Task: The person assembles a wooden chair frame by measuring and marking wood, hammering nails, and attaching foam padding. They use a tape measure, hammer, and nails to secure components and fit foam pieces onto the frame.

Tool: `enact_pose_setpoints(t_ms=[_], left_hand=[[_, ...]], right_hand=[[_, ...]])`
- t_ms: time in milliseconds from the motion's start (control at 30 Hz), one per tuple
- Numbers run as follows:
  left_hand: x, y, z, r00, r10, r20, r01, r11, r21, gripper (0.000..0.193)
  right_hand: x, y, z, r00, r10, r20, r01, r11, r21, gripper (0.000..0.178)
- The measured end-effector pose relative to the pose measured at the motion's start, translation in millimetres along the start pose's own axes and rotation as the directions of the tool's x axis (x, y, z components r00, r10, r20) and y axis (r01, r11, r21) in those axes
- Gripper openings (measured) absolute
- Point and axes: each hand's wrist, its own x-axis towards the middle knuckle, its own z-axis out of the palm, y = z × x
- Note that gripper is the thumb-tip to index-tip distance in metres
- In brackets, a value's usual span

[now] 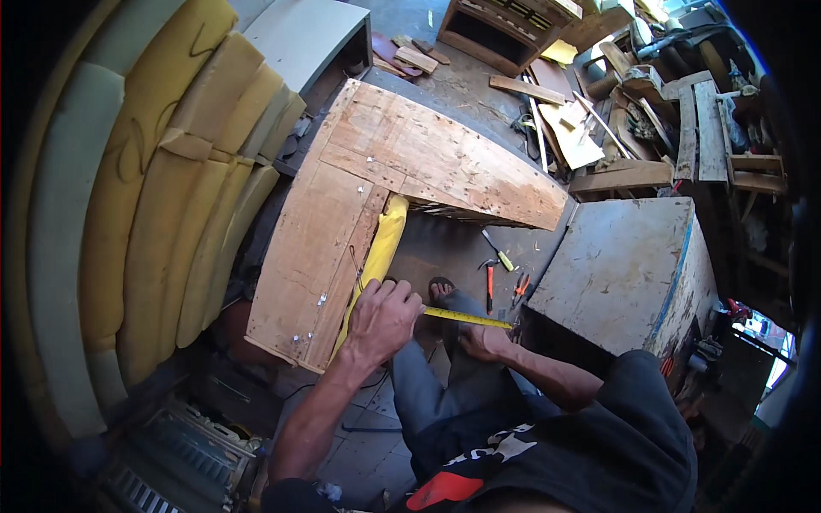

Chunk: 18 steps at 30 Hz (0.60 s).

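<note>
A yellow tape measure [469,318] stretches between my two hands, its blade drawn out over my knees. My left hand [385,316] is closed at the left end of the blade, beside the yellow cloth or foam strip [389,235] along the inner edge of a wooden frame. My right hand [487,340] curls under the other end of the blade, its fingers partly hidden. The big L-shaped wooden frame [299,231] of bare boards lies in front of me, with small white bits on it.
On the floor beyond my foot lie a screwdriver [498,252], a red-handled tool [490,286] and orange-handled pliers [521,286]. A worn box-like cabinet [611,261] stands at right. Foam cushions [162,197] are stacked at left. Scrap wood [590,128] piles up far right.
</note>
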Motion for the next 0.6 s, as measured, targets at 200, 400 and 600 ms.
enact_pose_setpoints(t_ms=[200, 400, 600], left_hand=[[120, -64, 108, 0.973, 0.204, -0.109, -0.192, 0.976, 0.106, 0.019], [212, -53, 199, 0.862, 0.451, -0.232, -0.352, 0.862, 0.366, 0.019], [218, -40, 230, 0.895, 0.343, -0.284, -0.206, 0.885, 0.418, 0.027]], right_hand=[[142, 51, 67, 0.981, -0.041, -0.191, 0.067, 0.99, 0.128, 0.032], [200, 75, 60, 0.893, -0.211, -0.397, 0.268, 0.959, 0.092, 0.026], [101, 93, 72, 0.483, -0.622, -0.617, 0.641, 0.731, -0.235, 0.02]])
